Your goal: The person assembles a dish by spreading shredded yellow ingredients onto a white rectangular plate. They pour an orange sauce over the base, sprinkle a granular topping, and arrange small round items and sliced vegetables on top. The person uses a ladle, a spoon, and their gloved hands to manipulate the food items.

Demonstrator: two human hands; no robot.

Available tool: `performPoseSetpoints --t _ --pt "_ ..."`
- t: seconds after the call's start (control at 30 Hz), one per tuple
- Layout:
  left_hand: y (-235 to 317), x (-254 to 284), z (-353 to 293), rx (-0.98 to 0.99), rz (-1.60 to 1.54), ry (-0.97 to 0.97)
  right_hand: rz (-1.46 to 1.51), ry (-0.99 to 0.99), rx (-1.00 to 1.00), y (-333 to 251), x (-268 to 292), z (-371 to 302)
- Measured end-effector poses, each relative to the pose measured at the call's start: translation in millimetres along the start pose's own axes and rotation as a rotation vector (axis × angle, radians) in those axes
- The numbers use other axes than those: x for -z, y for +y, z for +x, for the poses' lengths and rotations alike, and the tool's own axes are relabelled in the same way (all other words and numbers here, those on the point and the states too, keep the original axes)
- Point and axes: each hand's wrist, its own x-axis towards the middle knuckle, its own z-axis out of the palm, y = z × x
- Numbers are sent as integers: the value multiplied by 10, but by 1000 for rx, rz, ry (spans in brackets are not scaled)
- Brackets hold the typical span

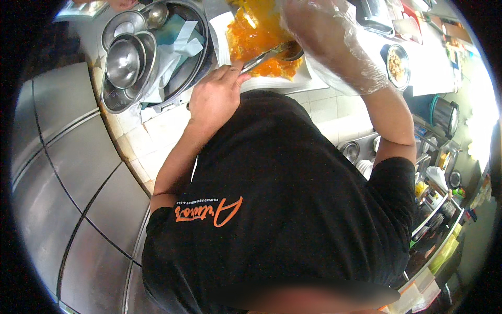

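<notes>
My left hand is bare and closed round the handle of a metal serving spoon. The spoon's rounded end lies over yellow-orange saucy food spread on a white sheet or tray. Clear plastic covers my right hand and wrist, held over the right side of the food. Blur and the crinkled plastic hide its fingers, so I cannot make out whether it grips anything.
Left of the food, steel bowls and white paper fill a large dark basin. A bowl of chopped food stands right. Steel cabinet doors line the left; crowded shelves the right. Another person's hand shows at the top left.
</notes>
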Motion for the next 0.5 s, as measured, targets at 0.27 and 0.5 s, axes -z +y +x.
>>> performPoseSetpoints --t 0.27,0.5 --pt "-116 -96 -63 -32 56 -17 -48 30 48 85 56 28" --pt "-279 -157 27 -24 177 -39 354 -245 -158 -29 145 208"
